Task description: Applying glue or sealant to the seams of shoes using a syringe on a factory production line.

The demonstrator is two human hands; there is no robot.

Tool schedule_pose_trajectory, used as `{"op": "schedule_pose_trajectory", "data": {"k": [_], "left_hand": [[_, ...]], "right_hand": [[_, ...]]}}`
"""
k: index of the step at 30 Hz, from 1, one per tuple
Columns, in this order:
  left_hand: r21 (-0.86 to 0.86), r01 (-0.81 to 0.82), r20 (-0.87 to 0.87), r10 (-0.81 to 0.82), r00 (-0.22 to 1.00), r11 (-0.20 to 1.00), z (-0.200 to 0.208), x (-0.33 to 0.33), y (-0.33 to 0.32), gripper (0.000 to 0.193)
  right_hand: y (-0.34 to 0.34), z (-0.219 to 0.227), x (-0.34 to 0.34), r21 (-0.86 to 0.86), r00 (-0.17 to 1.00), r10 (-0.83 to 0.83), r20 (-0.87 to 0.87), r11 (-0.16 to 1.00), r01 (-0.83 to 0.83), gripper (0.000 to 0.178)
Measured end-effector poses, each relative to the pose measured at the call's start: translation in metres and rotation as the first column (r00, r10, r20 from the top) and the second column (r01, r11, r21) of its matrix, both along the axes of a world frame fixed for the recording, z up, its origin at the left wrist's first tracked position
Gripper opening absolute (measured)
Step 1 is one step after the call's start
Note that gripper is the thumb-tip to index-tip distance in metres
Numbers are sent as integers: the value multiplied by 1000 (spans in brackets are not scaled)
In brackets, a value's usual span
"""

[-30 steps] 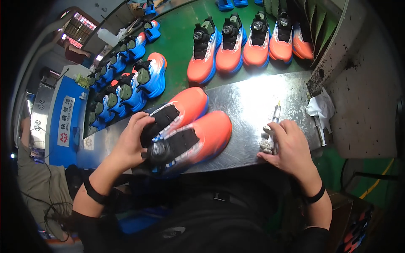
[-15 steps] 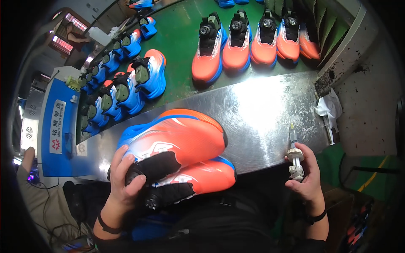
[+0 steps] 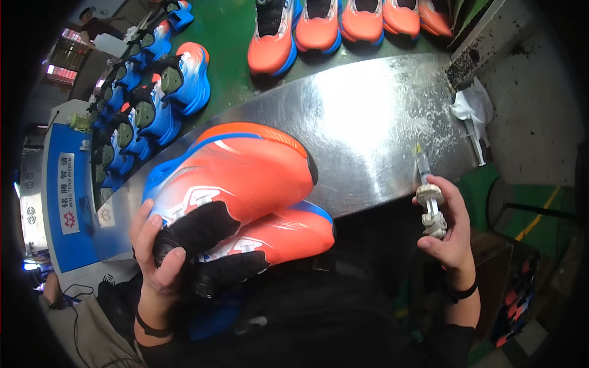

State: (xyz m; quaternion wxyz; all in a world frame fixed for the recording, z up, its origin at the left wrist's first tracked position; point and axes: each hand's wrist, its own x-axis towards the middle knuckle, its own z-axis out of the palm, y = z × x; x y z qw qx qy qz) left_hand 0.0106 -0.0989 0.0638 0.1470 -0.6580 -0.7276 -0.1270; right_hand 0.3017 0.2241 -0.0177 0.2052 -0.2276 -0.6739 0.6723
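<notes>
My left hand (image 3: 161, 251) is closed around the ankle end of an orange and blue sneaker (image 3: 257, 175), by its black tongue. This shoe lies on its side, sole edge facing away from me, at the near edge of the metal tabletop (image 3: 343, 135). A second matching sneaker (image 3: 294, 236) is against it on the near side, partly hidden beneath it. In my right hand (image 3: 453, 230) is a syringe (image 3: 431, 199) with a yellowish tip pointing away from me. Pale wrapping surrounds its barrel flange and plunger end. The syringe is well to the right of both shoes.
Orange sneakers (image 3: 316, 34) stand in a row on the green surface at the back. Blue sneakers with grey-green inserts (image 3: 184, 83) line the left. A white cloth (image 3: 473, 107) hangs at the table's right end, by a wall. A blue machine panel (image 3: 83, 208) stands left.
The view has shifted, so the back shoes sit higher in it. My left hand still grips the sneaker; the syringe in my right hand now leans slightly left.
</notes>
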Motion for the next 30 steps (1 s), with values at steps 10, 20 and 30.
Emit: {"op": "schedule_pose_trajectory", "data": {"k": [10, 20, 30], "left_hand": [[33, -38, -13, 38, 999, 999, -1, 6, -9, 44], [10, -44, -14, 45, 999, 999, 1, 2, -11, 44], [13, -86, -55, 87, 995, 996, -1, 5, -19, 49]], "right_hand": [[-9, 15, 12, -287, 998, 20, -52, 957, -34, 97], [-20, 36, -39, -347, 817, 109, -566, 868, -356, 100], [-21, 44, -93, -306, 724, 290, -626, 762, -570, 88]]}}
